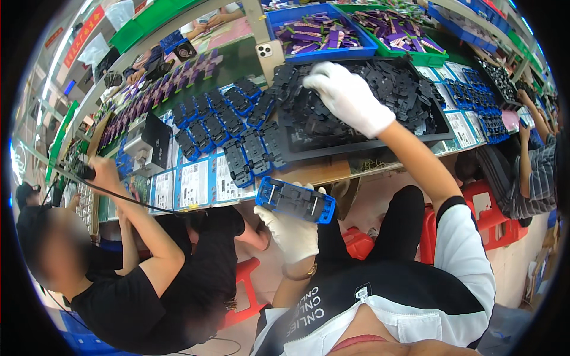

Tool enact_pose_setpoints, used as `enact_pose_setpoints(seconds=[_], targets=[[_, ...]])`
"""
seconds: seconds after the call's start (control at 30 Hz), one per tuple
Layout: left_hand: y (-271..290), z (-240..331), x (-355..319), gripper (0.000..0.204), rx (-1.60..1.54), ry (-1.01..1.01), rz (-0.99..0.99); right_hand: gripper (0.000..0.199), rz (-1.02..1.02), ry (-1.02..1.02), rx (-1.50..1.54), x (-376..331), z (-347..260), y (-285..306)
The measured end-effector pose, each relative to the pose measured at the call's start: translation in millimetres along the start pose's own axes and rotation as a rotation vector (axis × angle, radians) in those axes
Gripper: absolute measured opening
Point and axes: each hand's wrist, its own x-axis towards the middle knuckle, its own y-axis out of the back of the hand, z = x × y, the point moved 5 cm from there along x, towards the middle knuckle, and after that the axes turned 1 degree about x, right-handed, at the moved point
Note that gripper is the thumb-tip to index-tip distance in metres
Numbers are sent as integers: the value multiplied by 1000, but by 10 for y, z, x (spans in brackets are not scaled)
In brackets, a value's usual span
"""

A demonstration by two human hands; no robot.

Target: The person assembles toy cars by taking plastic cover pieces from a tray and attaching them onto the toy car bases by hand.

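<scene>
My left hand (289,234), in a white glove, grips a blue toy car body with a black base plate (295,201) in front of the table edge, its base turned up. My right hand (350,99), also gloved in white, is over a black tray (371,147) heaped with black plastic parts (396,89). Its fingers are bent together at the tray's left part, and whatever lies between them is hidden. Left of the tray, several similar blue and black car bodies (217,127) lie in rows on the table.
Behind the tray stand a blue bin (373,46) and a green bin (436,60) of purple parts. A phone (265,51) is fixed to a post. At left a co-worker (142,285) holds a dark tool near a metal fixture (145,145). Red stools (484,213) stand below.
</scene>
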Motion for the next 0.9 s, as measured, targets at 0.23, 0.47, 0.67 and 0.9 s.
enact_pose_setpoints(seconds=[0.23,0.47,0.67,0.9], targets=[[57,151,-58,68,110,-37,5,45,-221,160,-248,776,35,-884],[291,328,-99,70,95,-72,169,48,-748,14,-3,542,206,-986],[278,256,-91,68,20,-31,128,23,-569,238,-49,166,330,-523],[290,157,-101,68,36,39,64,18,-563,86,-245,41,687,-100]])
